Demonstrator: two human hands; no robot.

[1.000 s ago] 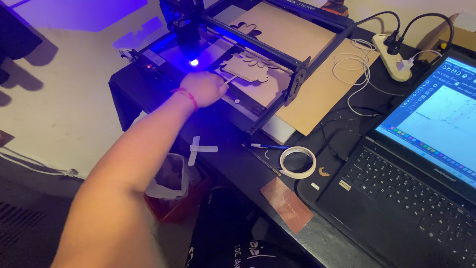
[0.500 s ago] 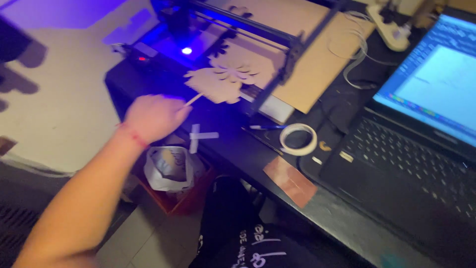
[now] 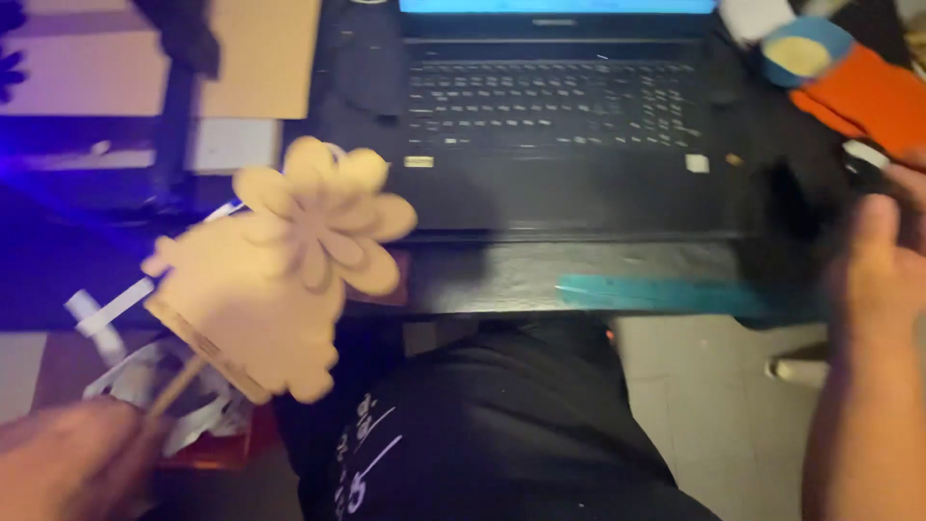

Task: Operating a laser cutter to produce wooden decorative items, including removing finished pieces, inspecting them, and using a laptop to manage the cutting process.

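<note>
My left hand (image 3: 72,458) sits at the bottom left and grips the thin stick of a flat, tan flower-shaped wooden cutout (image 3: 289,265), which rises tilted in front of the dark desk edge. My right hand (image 3: 883,270) is at the right edge, blurred, fingers curled around a small dark object with a white tip (image 3: 863,159); what it is cannot be made out. Below the cutout lie my legs in black trousers (image 3: 492,434).
An open black laptop (image 3: 559,125) fills the desk top centre. A brown board (image 3: 260,58) and the blue-lit machine frame (image 3: 174,106) lie at the upper left. Orange and blue items (image 3: 849,77) sit at the upper right. A bin with white scraps (image 3: 183,410) stands below the desk.
My left hand has pulled the flower cutout out of the machine and brought it toward my lap. The view has swung right to the laptop, and my right hand has come into view.
</note>
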